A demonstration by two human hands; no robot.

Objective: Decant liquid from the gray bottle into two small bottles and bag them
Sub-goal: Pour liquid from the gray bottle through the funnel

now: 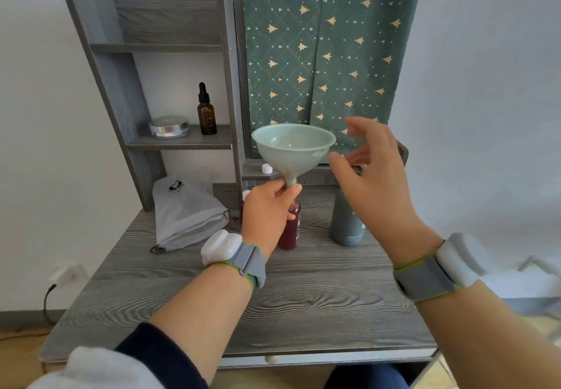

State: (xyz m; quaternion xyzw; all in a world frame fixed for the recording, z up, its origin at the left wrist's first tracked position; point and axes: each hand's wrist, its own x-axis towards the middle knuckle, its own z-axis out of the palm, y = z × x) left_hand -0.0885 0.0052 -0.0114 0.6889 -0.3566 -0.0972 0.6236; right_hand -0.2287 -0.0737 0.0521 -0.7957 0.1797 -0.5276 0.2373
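Now pale-green funnel (pixel 293 145) atop red-filled small bottle (pixel 290 230), left grip (pixel 270 206) around both; right grip (pixel 373 170) wide.

Soft, even daylight; faint shadows; right hand (pixel 373 176) motion-blurred; wide-angle bending at edges.

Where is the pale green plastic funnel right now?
The pale green plastic funnel sits centre frame, its spout in the small red-filled bottle, steadied by the left hand.
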